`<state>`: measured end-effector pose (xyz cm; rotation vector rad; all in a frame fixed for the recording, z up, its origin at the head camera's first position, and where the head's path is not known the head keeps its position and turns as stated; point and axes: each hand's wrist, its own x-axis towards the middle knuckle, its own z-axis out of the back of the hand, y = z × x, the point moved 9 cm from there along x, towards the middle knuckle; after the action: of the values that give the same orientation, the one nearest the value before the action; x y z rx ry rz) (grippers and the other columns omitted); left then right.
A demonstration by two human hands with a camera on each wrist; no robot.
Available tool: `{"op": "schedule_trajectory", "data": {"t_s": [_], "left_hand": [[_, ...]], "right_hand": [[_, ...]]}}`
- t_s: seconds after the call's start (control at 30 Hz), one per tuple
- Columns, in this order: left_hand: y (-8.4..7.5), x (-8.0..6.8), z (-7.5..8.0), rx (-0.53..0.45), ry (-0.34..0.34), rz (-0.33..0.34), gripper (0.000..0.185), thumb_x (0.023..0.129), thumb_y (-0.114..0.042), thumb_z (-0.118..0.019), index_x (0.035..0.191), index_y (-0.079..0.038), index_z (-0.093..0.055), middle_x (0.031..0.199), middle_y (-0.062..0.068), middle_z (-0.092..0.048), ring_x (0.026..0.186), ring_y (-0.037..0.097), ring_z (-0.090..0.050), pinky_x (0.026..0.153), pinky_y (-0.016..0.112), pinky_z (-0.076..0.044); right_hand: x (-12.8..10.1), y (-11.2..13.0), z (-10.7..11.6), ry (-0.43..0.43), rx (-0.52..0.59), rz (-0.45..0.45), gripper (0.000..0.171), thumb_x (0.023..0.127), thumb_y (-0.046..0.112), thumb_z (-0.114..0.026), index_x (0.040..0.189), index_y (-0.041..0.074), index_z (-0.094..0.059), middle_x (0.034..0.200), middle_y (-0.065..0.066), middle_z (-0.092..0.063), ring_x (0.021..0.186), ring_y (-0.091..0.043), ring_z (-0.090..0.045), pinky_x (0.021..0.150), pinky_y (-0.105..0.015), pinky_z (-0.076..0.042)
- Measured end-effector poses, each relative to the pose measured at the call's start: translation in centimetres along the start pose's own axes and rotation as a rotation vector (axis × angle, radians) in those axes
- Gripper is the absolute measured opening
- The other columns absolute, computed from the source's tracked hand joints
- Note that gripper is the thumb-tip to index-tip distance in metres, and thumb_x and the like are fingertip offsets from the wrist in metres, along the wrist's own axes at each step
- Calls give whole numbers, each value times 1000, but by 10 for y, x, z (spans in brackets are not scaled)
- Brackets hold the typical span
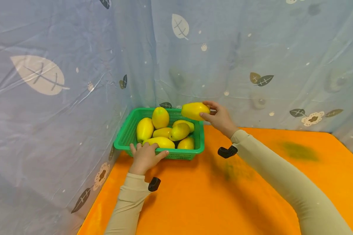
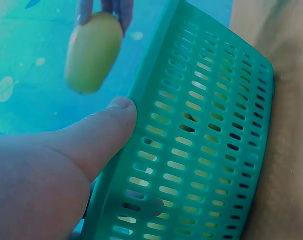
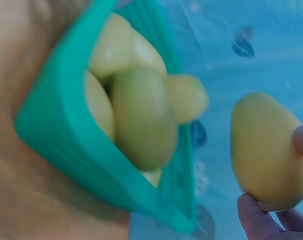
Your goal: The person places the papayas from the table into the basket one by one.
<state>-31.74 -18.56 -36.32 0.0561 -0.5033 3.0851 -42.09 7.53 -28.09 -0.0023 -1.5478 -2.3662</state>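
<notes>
My right hand (image 1: pixel 220 119) holds a yellow papaya (image 1: pixel 194 111) up above the basket's back right corner, its thumb on one side and fingers on the other. In the right wrist view this papaya (image 3: pixel 264 152) hangs apart from the basket. At the front left, my left hand (image 1: pixel 145 156) grips the rim of a green plastic basket (image 1: pixel 198 150), fingers over the edge. In the left wrist view the thumb (image 2: pixel 104 122) rests against the rim. Several more papayas (image 1: pixel 162 142) lie in the basket, one with a greenish-brown skin (image 1: pixel 180 131).
The basket stands on an orange tabletop (image 1: pixel 194 202) in the corner. Behind it and on its left hangs a blue-grey curtain (image 1: pixel 223 49) with leaf prints. A black wrist camera mount (image 1: pixel 227 152) sticks out below the right sleeve, another (image 1: pixel 154 184) beside the left one.
</notes>
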Motion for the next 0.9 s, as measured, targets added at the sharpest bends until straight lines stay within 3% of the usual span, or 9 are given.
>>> {"op": "schedule_trajectory", "data": {"t_s": [0.37,0.57,0.9], "left_hand": [[0,1,0,-7,3,2,63,94,-61,-63,133,-12,-67,127,22,-63,129,55,-44,117,80,-5],[-1,2,0,-12,7,-1,64,94,-61,-63,134,-12,-67,128,23,-62,129,55,-43,117,80,-4],[0,1,-1,-11,9,3,63,94,-61,-63,133,-12,-68,127,22,-63,128,55,-44,117,80,-4]], "right_hand": [[-19,-9,-55,142,-87,50,53,98,13,-69,149,9,-53,153,-19,-51,125,-42,-62,95,-45,-60],[-25,-11,-64,187,-156,83,52,97,13,-70,147,6,-54,152,-18,-52,122,-44,-62,95,-46,-59],[-28,-14,-71,233,-261,45,50,96,16,-72,144,10,-57,150,-14,-54,127,-39,-60,101,-46,-57]]}}
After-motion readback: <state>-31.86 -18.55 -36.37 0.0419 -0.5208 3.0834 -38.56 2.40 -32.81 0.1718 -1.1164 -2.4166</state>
